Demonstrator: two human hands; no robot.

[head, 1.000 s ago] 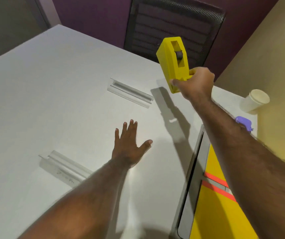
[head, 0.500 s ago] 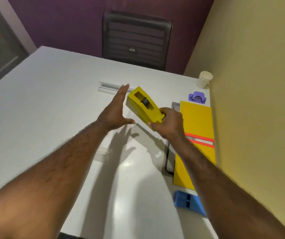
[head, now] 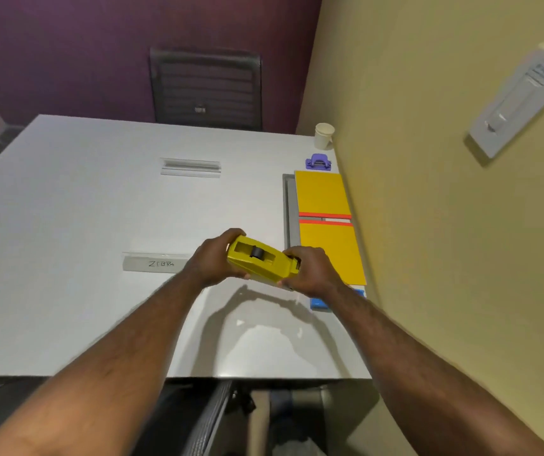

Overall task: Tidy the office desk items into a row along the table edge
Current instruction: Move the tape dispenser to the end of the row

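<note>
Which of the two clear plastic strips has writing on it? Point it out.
The near clear strip, lying just left of the left hand, carries dark handwritten marks. The far clear strip, nearer the chair, shows no writing.

A black mesh chair (head: 205,88) stands well beyond the fingers (head: 236,232), against a purple wall (head: 66,44). Up and to the right of the fingers, a white plate (head: 520,97) is mounted, tilted in view, on a yellow wall (head: 444,241).
</note>
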